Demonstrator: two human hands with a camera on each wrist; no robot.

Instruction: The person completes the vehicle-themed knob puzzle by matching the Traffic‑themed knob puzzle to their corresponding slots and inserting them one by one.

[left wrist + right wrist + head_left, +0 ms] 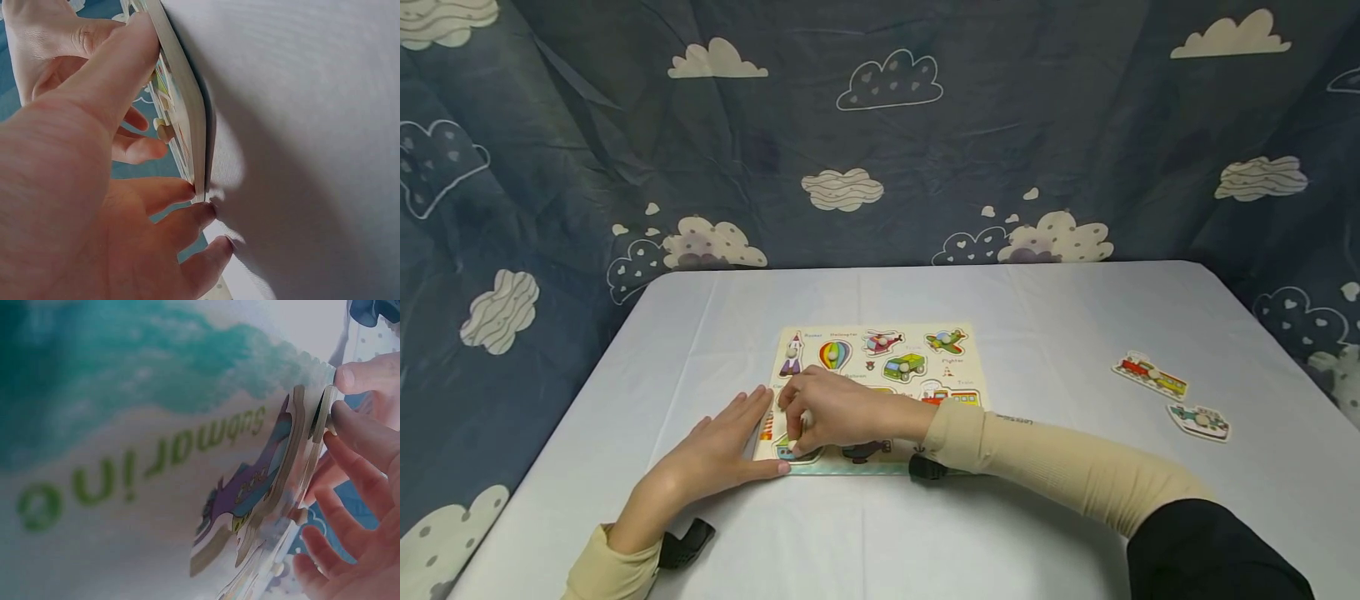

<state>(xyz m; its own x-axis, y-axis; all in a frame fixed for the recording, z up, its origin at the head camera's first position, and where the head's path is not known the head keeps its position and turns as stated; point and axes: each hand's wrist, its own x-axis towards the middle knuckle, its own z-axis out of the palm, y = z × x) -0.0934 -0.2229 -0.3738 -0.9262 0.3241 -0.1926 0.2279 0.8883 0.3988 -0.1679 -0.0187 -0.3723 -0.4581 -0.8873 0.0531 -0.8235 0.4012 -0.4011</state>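
Observation:
A wooden peg puzzle board (850, 469) with vehicle pictures lies on the white table. My left hand (718, 446) rests against its left side, fingers extended along the edge and thumb at the near left corner. The left wrist view shows those fingertips touching the board's edge (195, 112). My right hand (835, 408) reaches across the board and pinches the knob of a blue-green puzzle piece (784, 451) in the near left corner. The fingers partly cover that piece, so its picture is unclear. In the right wrist view a purple submarine piece (250, 481) is close by.
Two loose pieces, a red and yellow train (1150, 377) and a green car-like one (1198, 422), lie to the right on the table. Balloon (835, 356), truck (904, 367) and plane (945, 341) pieces are on the board. A cloud-patterned cloth (887, 150) hangs behind the table.

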